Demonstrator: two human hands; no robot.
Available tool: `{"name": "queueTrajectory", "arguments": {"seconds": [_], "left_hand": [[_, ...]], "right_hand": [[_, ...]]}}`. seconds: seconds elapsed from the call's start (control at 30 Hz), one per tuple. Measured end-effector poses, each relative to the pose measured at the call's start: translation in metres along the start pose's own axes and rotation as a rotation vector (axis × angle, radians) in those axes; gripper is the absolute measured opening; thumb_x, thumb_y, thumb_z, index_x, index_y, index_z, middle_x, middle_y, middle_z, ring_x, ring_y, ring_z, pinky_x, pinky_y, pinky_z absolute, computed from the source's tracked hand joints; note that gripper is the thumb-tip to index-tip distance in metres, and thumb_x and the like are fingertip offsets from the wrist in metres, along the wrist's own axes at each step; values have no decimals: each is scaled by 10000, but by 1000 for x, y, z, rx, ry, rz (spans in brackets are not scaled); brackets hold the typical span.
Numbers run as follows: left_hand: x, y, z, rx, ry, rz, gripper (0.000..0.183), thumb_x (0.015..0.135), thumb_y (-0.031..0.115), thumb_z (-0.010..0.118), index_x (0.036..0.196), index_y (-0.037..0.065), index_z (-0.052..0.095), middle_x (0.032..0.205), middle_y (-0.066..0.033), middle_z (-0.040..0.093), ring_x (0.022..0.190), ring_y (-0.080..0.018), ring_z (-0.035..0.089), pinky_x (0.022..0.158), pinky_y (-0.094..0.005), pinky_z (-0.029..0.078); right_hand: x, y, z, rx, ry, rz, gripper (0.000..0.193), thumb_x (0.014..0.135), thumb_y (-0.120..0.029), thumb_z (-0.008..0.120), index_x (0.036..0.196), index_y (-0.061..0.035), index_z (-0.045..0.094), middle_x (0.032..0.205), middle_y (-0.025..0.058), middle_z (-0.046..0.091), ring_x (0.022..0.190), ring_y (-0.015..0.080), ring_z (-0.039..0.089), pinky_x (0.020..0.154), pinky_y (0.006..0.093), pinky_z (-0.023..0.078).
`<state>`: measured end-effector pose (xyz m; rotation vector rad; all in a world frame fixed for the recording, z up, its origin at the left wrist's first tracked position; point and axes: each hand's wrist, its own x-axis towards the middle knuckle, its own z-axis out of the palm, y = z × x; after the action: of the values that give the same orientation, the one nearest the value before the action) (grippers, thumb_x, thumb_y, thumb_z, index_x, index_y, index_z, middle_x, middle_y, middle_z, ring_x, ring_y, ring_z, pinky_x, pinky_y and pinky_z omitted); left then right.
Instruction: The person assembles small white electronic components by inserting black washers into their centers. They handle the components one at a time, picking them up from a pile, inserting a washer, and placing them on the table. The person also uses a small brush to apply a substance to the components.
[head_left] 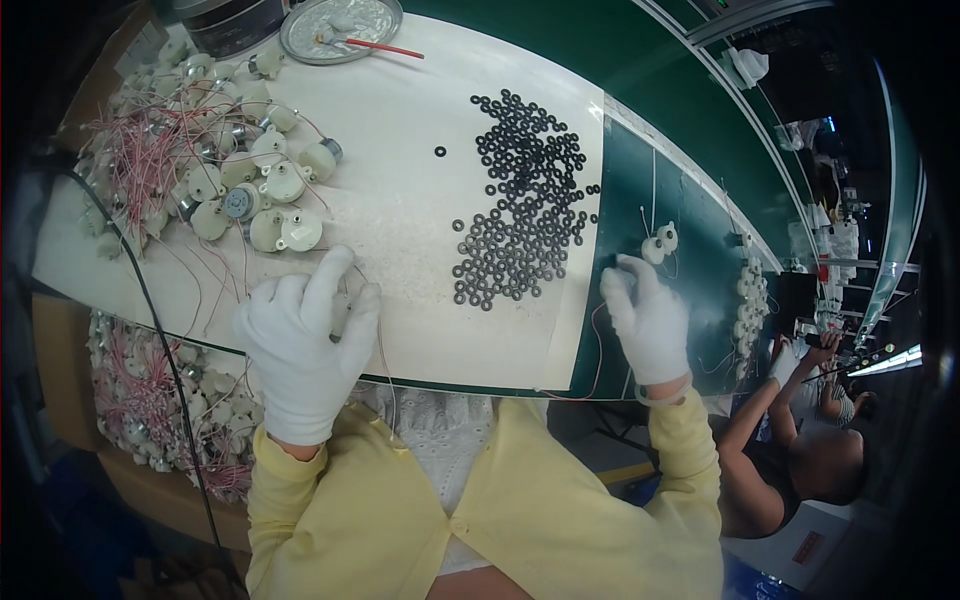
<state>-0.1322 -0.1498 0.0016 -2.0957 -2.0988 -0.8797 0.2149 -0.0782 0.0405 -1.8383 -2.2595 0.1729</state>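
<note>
Both of my hands wear white gloves. My left hand [305,345] is at the table's near edge, thumb and fingers closed round a small whitish geared motor [341,312], mostly hidden by the glove. A thin wire [385,365] hangs beside it. My right hand [650,325] is over the green strip, its thumb and fingertips pinched together; what they hold is hidden. A reddish wire [597,345] curves down beside those fingers. Just beyond them lies a pair of whitish motors [659,243]. Between my hands, many small black rings [525,170] lie spread, with one lone ring [440,151] to their left.
A heap of wired motors [220,160] covers the far left of the white tabletop [400,220]. Behind is a round metal dish [300,35] with a red-handled brush [385,47]. A carton of motors [170,400] stands lower left. More motors [750,305] line the right; another person [770,450] works there.
</note>
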Motion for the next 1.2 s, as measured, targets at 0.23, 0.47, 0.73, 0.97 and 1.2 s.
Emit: {"name": "queueTrajectory", "arguments": {"seconds": [0.23,0.47,0.73,0.97,1.2], "left_hand": [[-3,-3,2,-13,5,-2,445,830,196,785,1257,126,684,883,-8,613,836,-257,550,791,-415,431],[6,-1,3,12,126,52,528,745,280,831,1238,154,691,921,-30,601,852,-273,583,693,-408,458],[1,5,3,31,109,-76,642,711,297,861,1301,148,658,1092,-69,588,987,-329,571,849,-476,486],[0,6,6,36,153,-82,545,696,309,872,1194,196,682,1044,-64,567,969,-328,560,814,-475,475],[3,9,3,21,119,-77,323,702,279,870,933,185,665,936,-52,568,900,-317,568,772,-469,458]], "right_hand": [[-2,-12,2,733,-248,150,317,1028,-138,615,1290,39,588,1001,68,698,830,129,653,782,286,549],[2,-2,3,811,-312,10,348,1050,-97,585,1358,58,538,1090,68,660,951,120,631,864,266,528],[9,-5,3,708,-325,-31,361,1006,-88,647,1334,43,572,1022,83,667,883,154,658,794,305,547],[15,-20,3,25,-37,-537,414,868,-113,755,1260,-81,628,928,30,657,817,266,604,742,403,448],[20,-32,2,-154,-9,-604,359,882,-208,760,1203,-108,636,859,5,622,756,227,564,698,389,409]]}}
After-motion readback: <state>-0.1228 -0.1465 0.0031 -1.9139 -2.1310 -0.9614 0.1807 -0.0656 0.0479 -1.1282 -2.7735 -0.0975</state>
